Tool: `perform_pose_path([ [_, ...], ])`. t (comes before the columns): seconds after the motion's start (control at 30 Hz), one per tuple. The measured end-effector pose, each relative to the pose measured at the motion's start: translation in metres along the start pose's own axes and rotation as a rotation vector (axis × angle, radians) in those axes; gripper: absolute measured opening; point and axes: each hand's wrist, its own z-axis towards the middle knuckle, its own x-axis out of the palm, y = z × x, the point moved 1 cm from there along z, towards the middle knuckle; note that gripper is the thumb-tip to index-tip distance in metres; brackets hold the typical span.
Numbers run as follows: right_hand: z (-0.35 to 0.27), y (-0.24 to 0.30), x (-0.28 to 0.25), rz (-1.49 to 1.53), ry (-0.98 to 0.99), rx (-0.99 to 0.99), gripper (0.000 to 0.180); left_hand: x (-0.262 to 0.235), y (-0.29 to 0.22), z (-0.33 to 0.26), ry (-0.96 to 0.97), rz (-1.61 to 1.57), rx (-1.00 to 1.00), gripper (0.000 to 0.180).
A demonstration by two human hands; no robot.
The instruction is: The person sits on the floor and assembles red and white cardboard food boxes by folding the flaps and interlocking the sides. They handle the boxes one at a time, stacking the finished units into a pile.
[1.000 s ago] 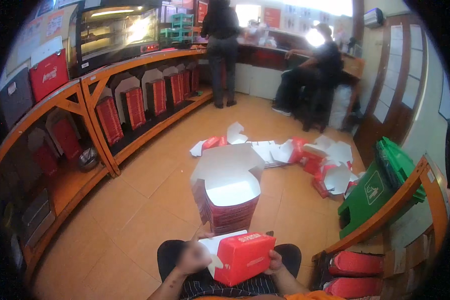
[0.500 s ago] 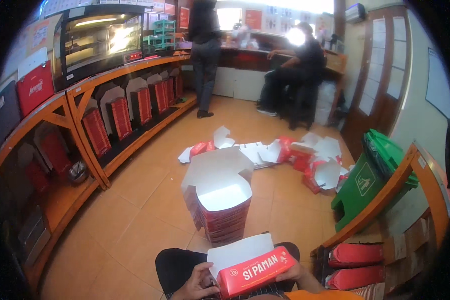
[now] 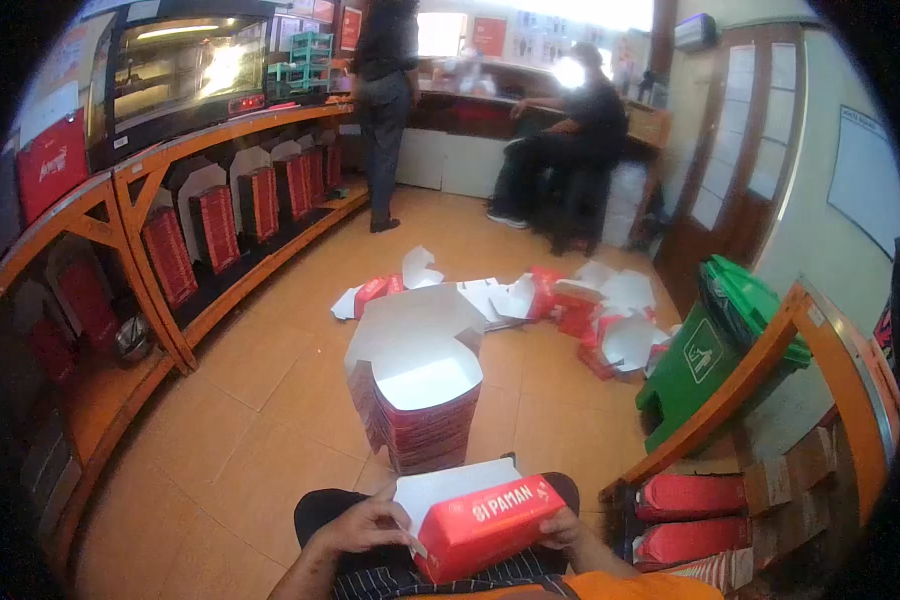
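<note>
A red paperboard food box (image 3: pixel 480 530) with pale lettering and a white inside lies across my lap, its white lid flap raised on the far side. My left hand (image 3: pixel 372 527) is closed at the box's left end, with fingers and thumb on the white side flap. My right hand (image 3: pixel 562 530) grips the box's right end, the fingers partly hidden behind it. Just beyond my knees stands a tall stack of nested red boxes (image 3: pixel 425 435); the top one shows its white inside and upright lid.
Loose red and white boxes (image 3: pixel 610 335) lie scattered on the tiled floor (image 3: pixel 240 440) farther off. A green bin (image 3: pixel 695 365) stands at the right beside a wooden frame (image 3: pixel 740 390). Stacked boxes line the left shelf (image 3: pixel 260 215). One person (image 3: pixel 382 120) stands and another (image 3: pixel 580 130) sits at the back.
My left hand has moved up the left end, where the side flap now stands out. The box has tipped so more of its red side shows. The whole view has shifted slightly.
</note>
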Motion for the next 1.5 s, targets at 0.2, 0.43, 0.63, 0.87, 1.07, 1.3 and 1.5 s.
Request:
perform_pose_path([
  [0.2, -0.001, -0.016, -0.005, 0.117, 0.047, 0.025, 0.078, 0.004, -0.003, -0.009, -0.055, -0.065, -0.085, 0.017],
  [0.43, 0.009, -0.021, -0.007, 0.105, 0.053, 0.028, 0.076, 0.012, 0.017, -0.017, -0.215, -0.241, 0.062, 0.015],
  [0.63, 0.008, -0.018, -0.002, 0.080, 0.024, 0.026, 0.076, 0.030, 0.003, -0.006, -0.503, -0.173, 0.003, 0.016],
  [0.87, 0.005, -0.018, -0.003, 0.054, 0.016, 0.050, 0.075, 0.042, -0.014, -0.017, -0.179, 0.086, 0.048, 0.018],
  [1.07, -0.003, -0.022, -0.008, 0.061, 0.012, 0.070, 0.074, 0.051, -0.018, -0.024, -0.257, 0.026, -0.068, 0.017],
  [1.3, -0.008, -0.023, -0.013, 0.064, -0.030, 0.097, 0.077, 0.055, 0.011, -0.016, -0.546, -0.099, 0.023, 0.026],
  [1.5, -0.011, -0.016, -0.007, -0.019, 0.005, 0.066, 0.090, 0.068, 0.032, -0.040, -0.218, -0.030, -0.056, 0.048],
])
